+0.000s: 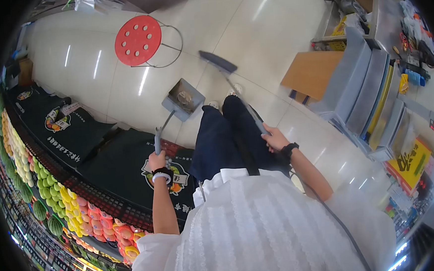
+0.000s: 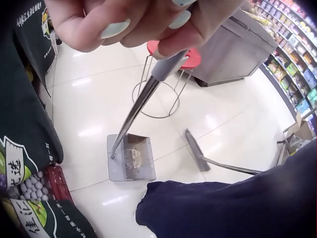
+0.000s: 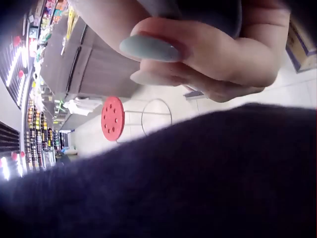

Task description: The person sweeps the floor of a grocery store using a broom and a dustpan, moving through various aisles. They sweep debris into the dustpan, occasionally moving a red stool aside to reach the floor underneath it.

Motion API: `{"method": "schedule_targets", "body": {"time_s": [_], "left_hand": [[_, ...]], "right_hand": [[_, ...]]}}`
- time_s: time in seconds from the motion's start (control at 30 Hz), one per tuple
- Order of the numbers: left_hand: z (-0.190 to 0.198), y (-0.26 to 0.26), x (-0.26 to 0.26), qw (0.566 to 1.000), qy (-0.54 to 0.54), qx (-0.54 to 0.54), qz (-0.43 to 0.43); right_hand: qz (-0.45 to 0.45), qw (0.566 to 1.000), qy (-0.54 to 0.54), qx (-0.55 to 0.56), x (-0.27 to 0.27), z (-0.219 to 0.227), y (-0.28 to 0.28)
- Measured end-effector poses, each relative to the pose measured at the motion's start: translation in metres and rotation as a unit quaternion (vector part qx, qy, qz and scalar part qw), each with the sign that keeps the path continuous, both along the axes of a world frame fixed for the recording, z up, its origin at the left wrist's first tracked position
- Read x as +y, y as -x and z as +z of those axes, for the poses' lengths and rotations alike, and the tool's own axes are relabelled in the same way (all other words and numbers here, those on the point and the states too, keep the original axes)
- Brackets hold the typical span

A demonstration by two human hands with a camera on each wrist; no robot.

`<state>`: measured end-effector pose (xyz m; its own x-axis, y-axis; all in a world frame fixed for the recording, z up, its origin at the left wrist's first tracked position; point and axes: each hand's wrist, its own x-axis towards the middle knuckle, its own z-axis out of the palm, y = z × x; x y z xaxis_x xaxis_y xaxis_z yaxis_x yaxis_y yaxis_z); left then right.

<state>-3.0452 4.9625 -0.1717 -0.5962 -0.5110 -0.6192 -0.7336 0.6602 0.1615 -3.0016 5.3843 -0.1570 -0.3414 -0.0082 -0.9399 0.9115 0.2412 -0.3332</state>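
Tiled floor, right grip round forward-slanted broom, left grip round dustpan handle

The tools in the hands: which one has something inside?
The grey dustpan, in the left hand: something pale lies in it. The broom, in the right hand, has a narrow dark head.

Pale glossy tiles carry light streaks near a red stool, with seemingly stocked shelves beyond.

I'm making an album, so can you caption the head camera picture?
Left hand holds the dustpan, right hand the broom, with a red stool ahead and fruit alongside.
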Motion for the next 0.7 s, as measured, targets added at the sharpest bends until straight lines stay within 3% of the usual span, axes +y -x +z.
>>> {"method": "schedule_targets", "body": {"time_s": [0.03, 0.07, 0.17, 0.23, 0.3, 0.33, 0.37, 0.4, 0.47, 0.5, 0.57, 0.7], "left_hand": [[0.007, 0.003, 0.005, 0.999, -0.033, -0.008, 0.027], [-0.023, -0.009, -0.011, 1.000, 0.010, 0.017, -0.022], [-0.024, -0.007, -0.011, 1.000, 0.017, 0.011, -0.024], [-0.029, -0.011, -0.018, 1.000, 0.016, 0.012, -0.021], [-0.017, -0.009, -0.019, 0.999, -0.008, 0.023, -0.023], [-0.001, -0.004, -0.012, 1.000, -0.026, 0.013, -0.006], [-0.025, -0.012, -0.025, 0.999, 0.010, 0.021, -0.038], [-0.029, -0.012, -0.027, 0.999, 0.011, 0.025, -0.033], [-0.043, -0.016, -0.033, 0.998, 0.016, 0.047, -0.032], [-0.045, -0.015, -0.033, 0.997, 0.023, 0.066, -0.034], [-0.044, -0.018, -0.035, 0.997, 0.017, 0.068, -0.015], [-0.055, -0.025, -0.038, 0.996, 0.036, 0.070, -0.036]], "right_hand": [[0.002, 1.000, 0.016, -0.005, -0.009, 0.001, -0.006], [0.004, 1.000, 0.015, -0.005, -0.011, 0.001, -0.007], [-0.044, 0.992, 0.105, -0.060, -0.013, 0.001, -0.002], [-0.199, 0.938, 0.254, -0.129, 0.006, 0.010, 0.001], [-0.187, 0.940, 0.262, -0.115, 0.023, 0.029, -0.003], [-0.119, 0.962, 0.233, -0.075, 0.029, 0.042, -0.003], [-0.052, 0.978, 0.200, -0.032, 0.032, 0.056, -0.001], [-0.051, 0.978, 0.199, -0.024, 0.033, 0.072, 0.001], [0.047, 0.997, 0.042, 0.052, 0.033, 0.104, 0.005], [0.049, 0.996, 0.039, 0.063, 0.033, 0.113, 0.008], [0.124, 0.984, -0.071, 0.109, 0.032, 0.126, 0.013], [0.142, 0.954, -0.203, 0.171, 0.035, 0.098, 0.021]]}}
